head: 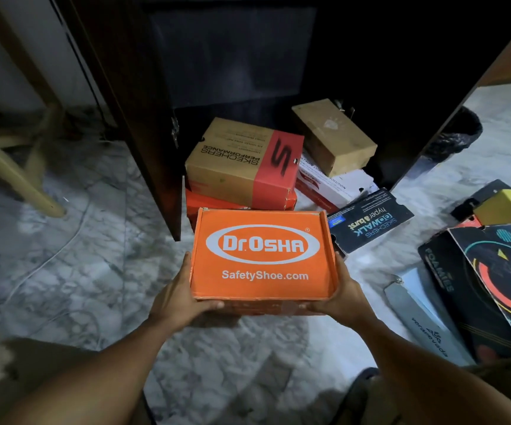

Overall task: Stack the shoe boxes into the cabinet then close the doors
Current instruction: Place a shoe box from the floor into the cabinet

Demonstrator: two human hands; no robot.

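The left hand grips the orange cardboard Dr.Osha shoe box at its 9 o'clock side and the right hand at 3 o'clock, fingers wrapped round the near corners. The box is held level above the grey marble floor, before the open dark wooden cabinet. At 12 o'clock a tan-and-red Skechers box lies on a red-orange box. At 1 o'clock a plain brown box leans tilted on a white box.
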